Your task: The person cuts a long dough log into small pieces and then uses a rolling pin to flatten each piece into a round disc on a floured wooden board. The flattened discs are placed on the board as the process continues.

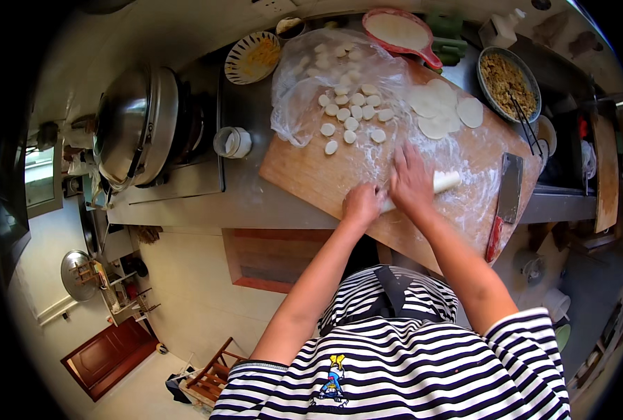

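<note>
My right hand (411, 176) lies palm down, fingers extended, across a floury white cylinder (447, 181); whether this is a rolling pin or a dough roll I cannot tell. Beside its near end, my left hand (363, 202) is curled, and its fingertips are partly hidden. Both hands are over the near part of a wooden board (301, 163). Several small dough discs (351, 124) lie beyond them, some under a clear plastic sheet (290, 118). Flat round dough wrappers (437, 107) overlap at the upper right. A cleaver (511, 186) with a red handle rests at the board's right.
Filling and chopsticks are in a bowl (504, 84) at the upper right. A red strainer-like pan (398, 30) holds white flour. A patterned plate (251, 58) and a glass jar (233, 143) stand left of the board. Farther left, a large lidded metal pot (133, 126) sits on the stove.
</note>
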Demonstrator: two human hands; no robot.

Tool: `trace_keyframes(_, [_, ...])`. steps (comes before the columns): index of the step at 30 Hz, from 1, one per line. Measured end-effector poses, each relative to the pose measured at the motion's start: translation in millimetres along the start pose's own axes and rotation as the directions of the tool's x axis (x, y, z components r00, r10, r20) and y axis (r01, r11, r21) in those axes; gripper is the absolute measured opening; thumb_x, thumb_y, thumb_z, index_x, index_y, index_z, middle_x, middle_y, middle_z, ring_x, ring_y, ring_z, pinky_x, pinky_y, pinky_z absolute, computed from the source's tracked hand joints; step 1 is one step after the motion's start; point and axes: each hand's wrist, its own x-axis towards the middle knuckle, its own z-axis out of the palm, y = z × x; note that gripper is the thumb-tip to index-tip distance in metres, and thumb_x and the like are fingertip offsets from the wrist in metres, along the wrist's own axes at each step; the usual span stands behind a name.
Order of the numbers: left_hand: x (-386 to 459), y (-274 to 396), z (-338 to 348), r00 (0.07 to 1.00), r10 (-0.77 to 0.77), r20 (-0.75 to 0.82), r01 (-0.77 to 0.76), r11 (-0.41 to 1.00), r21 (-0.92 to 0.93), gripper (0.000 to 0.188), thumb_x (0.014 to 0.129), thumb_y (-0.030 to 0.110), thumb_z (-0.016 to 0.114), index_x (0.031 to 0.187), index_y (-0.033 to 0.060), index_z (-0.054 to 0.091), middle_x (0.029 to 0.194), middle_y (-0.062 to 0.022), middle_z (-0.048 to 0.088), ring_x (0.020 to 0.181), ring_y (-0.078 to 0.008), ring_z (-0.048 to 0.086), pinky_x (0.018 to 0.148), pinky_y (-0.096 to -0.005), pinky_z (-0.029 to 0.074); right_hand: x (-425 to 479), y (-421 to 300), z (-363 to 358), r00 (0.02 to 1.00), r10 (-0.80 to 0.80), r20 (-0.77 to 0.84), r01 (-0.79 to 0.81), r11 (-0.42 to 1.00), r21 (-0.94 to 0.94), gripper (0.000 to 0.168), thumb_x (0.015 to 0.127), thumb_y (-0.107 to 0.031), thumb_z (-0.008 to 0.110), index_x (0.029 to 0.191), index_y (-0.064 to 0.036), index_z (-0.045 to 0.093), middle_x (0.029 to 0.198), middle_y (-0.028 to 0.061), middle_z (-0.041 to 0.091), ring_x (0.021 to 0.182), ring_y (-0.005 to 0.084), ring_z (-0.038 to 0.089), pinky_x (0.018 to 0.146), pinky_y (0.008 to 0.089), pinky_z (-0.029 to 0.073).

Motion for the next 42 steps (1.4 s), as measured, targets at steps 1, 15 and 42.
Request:
trace_keyframes(1, [-0.3,1.2,1.1,0.998,0.035,-0.045,-0.035,0.999,-0.003,0.027,0.083,0.028,0.07,0.09,0.0021,0.068,0.083,-0.0188,0.068,0.078,-0.0375,0.065,0.07,-0.0475,0.05,11.4,-3.7,-0.3,0.999,0.039,-0.015,-0.039,0.999,0.004,0.057,0.087,-0.027,0.056,0.139,-0.008,0.044,0.149,0.0132,0.041,0.138,0.032,0.038,0.106,0.0664,0.025])
trace_keyframes(15, [71.7,111.1,50.2,0.865,0.492,0.095,-0.477,0.867,-0.147,0.019,0.081,0.017,0.068,0.091,0.0011,0.066,0.087,-0.0211,0.067,0.079,-0.0387,0.064,0.069,-0.0444,0.051,-133.1,84.2,-30.6,0.997,0.036,-0.071,-0.03,0.996,0.08,0.044,0.081,-0.03,0.069,0.116,-0.009,0.053,0.121,0.0133,0.052,0.12,0.032,0.047,0.107,0.0594,0.026])
trace_keyframes(42, [33.4,78.3,30.8,0.982,0.144,0.122,-0.14,0.989,-0.037,0.024,0.083,0.027,0.069,0.088,0.003,0.071,0.08,-0.0205,0.068,0.075,-0.0381,0.066,0.069,-0.0454,0.051,-15.8,79.9,-31.4,0.971,0.238,-0.028,-0.239,0.971,-0.031,0.063,0.087,-0.024,0.053,0.145,-0.008,0.038,0.153,0.0141,0.036,0.14,0.0313,0.034,0.11,0.065,0.022])
